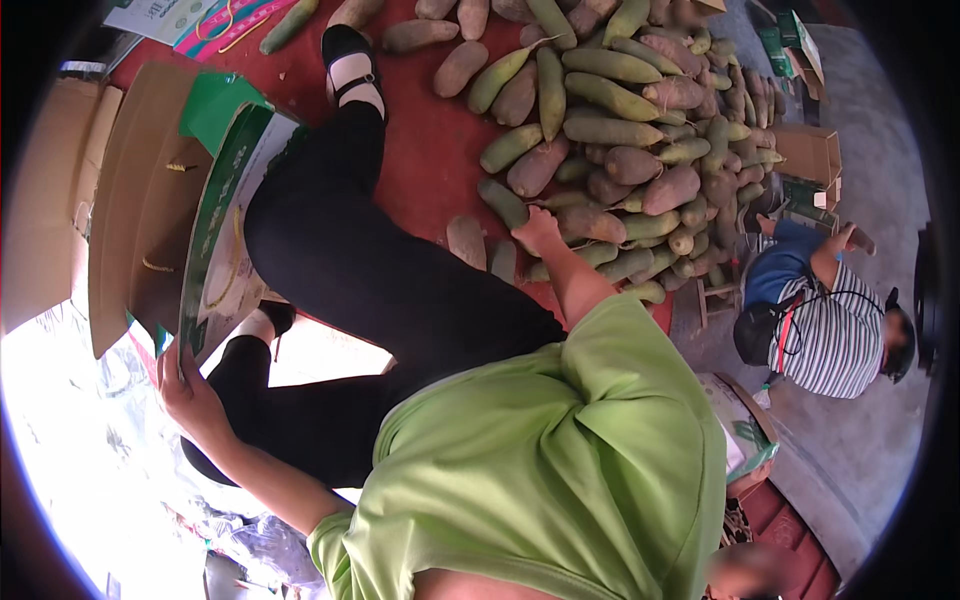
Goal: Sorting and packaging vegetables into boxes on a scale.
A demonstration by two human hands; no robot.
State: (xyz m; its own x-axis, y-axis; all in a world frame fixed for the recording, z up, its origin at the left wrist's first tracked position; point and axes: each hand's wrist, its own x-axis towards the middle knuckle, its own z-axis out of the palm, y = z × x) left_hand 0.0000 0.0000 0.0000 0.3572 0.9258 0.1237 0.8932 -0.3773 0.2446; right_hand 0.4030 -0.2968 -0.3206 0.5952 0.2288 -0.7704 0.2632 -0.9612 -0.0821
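Though pale-lettered, box [215,220] within left grip [190,402], green radish [501,202] within right grip [541,232].

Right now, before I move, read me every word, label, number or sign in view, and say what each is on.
Nothing I can quote.
Green-and-white carton at the left hand: pale characters, too small and slanted.
Pink-and-white packaging, upper left: print too small, cut off by the picture's rim.
Green carton, upper right: any markings too blurred.
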